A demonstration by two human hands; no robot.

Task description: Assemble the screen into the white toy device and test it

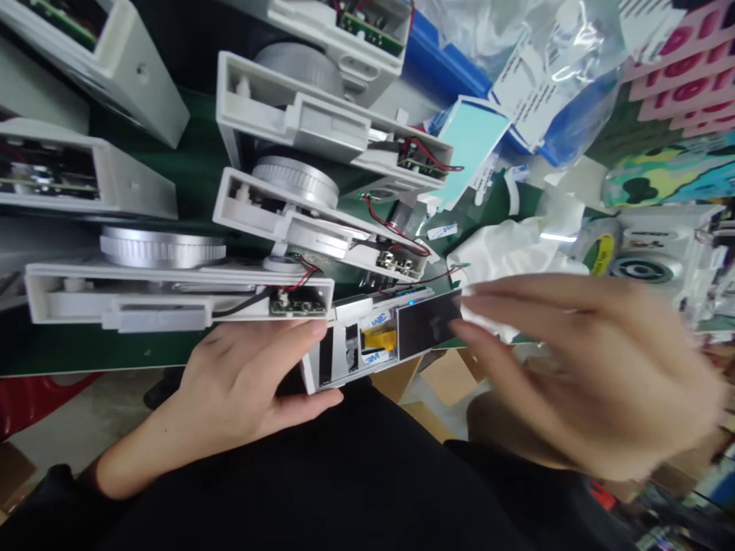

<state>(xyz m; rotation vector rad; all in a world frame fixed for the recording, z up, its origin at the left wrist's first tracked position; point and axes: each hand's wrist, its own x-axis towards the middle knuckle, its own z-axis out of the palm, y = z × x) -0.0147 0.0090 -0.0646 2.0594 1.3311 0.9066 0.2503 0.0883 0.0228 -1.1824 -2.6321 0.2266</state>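
My left hand (241, 386) grips the near end of a small white module (379, 337) with black pads, a yellow tab and a strip marked 3M, held at the edge of the green bench. My right hand (574, 367) is blurred by motion, its fingers stretched towards the module's black pad at the right end; whether it holds anything does not show. A white plastic housing (172, 302) with a round silver wheel and red and black wires lies just above my left hand.
Several more white housings (298, 122) with silver wheels are stacked across the green bench (189, 168). Clear plastic bags (551, 69), a blue sheet, a tape roll (600, 249) and pink printed cards (683, 69) crowd the right side. Cardboard lies below the bench edge.
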